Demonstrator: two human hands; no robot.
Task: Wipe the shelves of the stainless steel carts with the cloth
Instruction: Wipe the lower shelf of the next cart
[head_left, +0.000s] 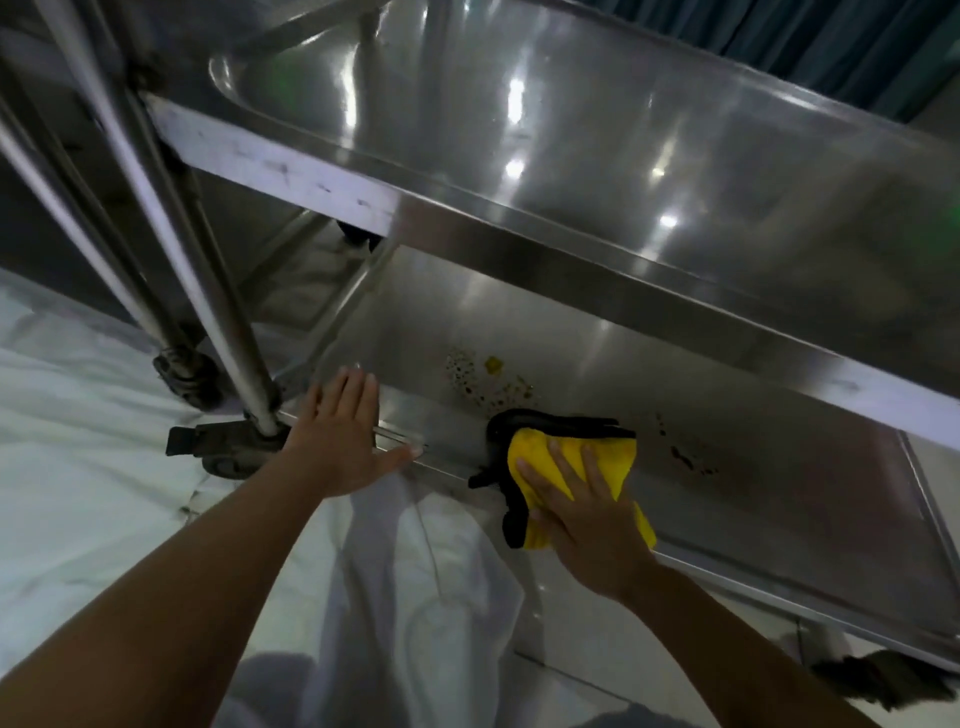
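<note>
Cloth (571, 467) lengthwise toward shelf's back

A dim room with a pale glossy tiled floor (587, 670), white crumpled sheeting (78, 415) spread over it at the left, dark blue-green curtains (831, 47) hanging at the upper right, and a dark ragged mop head (883, 680) lying at the lower right.
</note>
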